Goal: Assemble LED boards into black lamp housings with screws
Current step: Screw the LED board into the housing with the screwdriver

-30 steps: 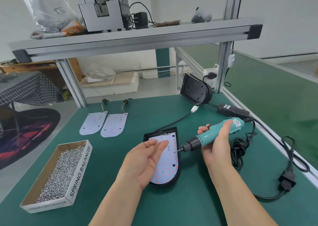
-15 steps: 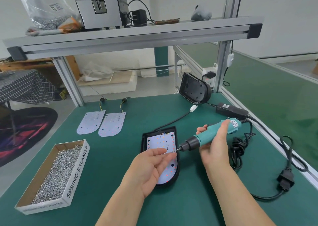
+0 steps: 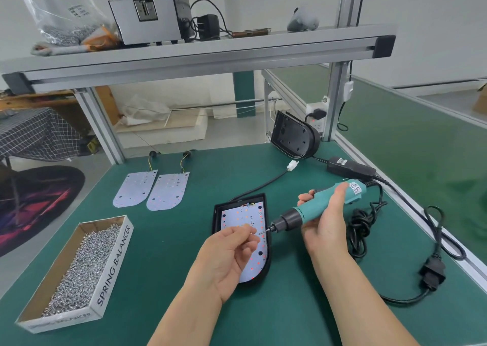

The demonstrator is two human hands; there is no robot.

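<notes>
Left hand curled, fingertips pinching something tiny just beside the bit, probably a screw, too small to confirm. Seat it squarely on the tip before moving. Right hand wrapped round the teal screwdriver: tilt it upright over a hole in the LED board, lying inside the black housing mid-tabletop, and press lightly against slipping. Farther back, for later: two spare boards, one empty housing.

"SPRING BALANCER" stands in dark capitals on the long white side of the open cardboard box of silver screws, left of the black lamp housing. Right of that housing, the labels on the teal electric screwdriver and the black power adapter are too small to read.
</notes>
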